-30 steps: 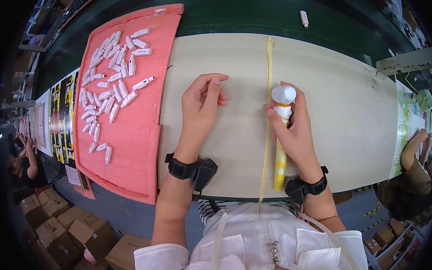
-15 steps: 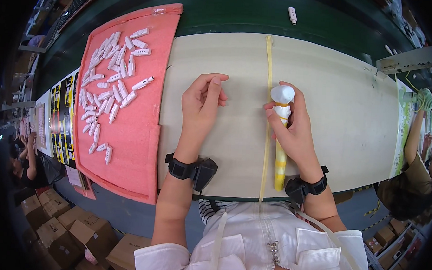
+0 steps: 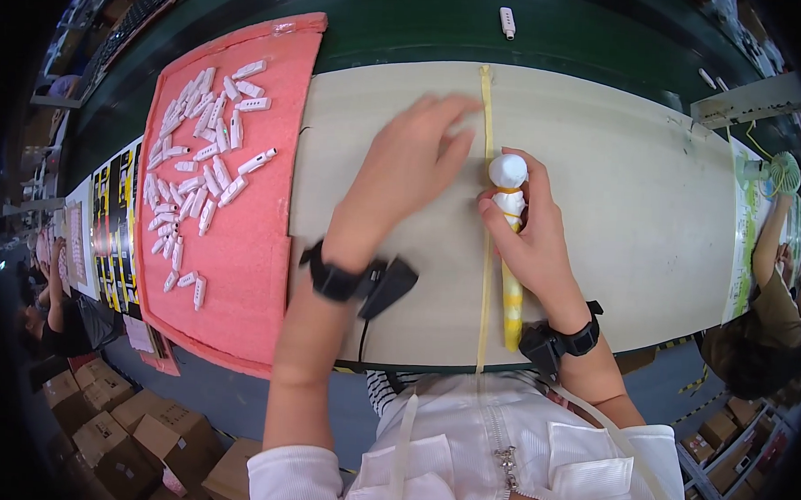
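My right hand (image 3: pixel 531 224) is wrapped round a padded stick (image 3: pixel 511 310). The stick has a round white cloth-covered head and a yellow taped handle, and stands head-away over the mat beside the yellow tape strip. My left hand (image 3: pixel 423 153) is raised over the mat, holding nothing, its fingers stretched out and blurred by motion. Beyond its fingertips, a small white oblong device (image 3: pixel 507 23) lies on the dark green belt (image 3: pixel 401 27). Many similar white devices (image 3: pixel 212 157) lie scattered on a pink foam tray (image 3: pixel 246 306) to the left.
A beige mat (image 3: pixel 616 215) covers the work surface, with a yellow tape strip (image 3: pixel 489 129) running down it. More white pieces (image 3: pixel 707 78) lie on the belt near a metal bracket (image 3: pixel 751 100). A green fan (image 3: pixel 784 173) stands at right. Other people work on both sides; cartons (image 3: pixel 115 443) stand below left.
My left hand has moved forward and right, its fingers straightening from a loose curl. The white device on the belt has shifted left. My right hand keeps its hold on the stick.
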`<act>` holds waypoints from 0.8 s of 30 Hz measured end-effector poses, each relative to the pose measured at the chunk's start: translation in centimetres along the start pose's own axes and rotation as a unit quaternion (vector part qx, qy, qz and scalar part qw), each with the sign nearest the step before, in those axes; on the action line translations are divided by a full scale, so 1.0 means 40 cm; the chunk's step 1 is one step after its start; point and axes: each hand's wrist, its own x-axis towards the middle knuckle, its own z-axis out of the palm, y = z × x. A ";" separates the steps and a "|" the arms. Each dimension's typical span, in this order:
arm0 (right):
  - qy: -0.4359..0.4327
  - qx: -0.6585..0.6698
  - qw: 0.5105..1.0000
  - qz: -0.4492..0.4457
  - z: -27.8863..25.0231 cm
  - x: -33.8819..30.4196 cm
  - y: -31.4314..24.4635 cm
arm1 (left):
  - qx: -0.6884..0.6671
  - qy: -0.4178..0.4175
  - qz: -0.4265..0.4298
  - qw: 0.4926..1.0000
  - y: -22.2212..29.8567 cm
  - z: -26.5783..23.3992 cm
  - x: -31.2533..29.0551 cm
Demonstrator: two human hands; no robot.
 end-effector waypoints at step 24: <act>-0.024 0.051 0.998 0.035 -0.016 -0.021 -0.036 | -0.105 0.096 -0.070 0.987 0.024 0.028 -0.085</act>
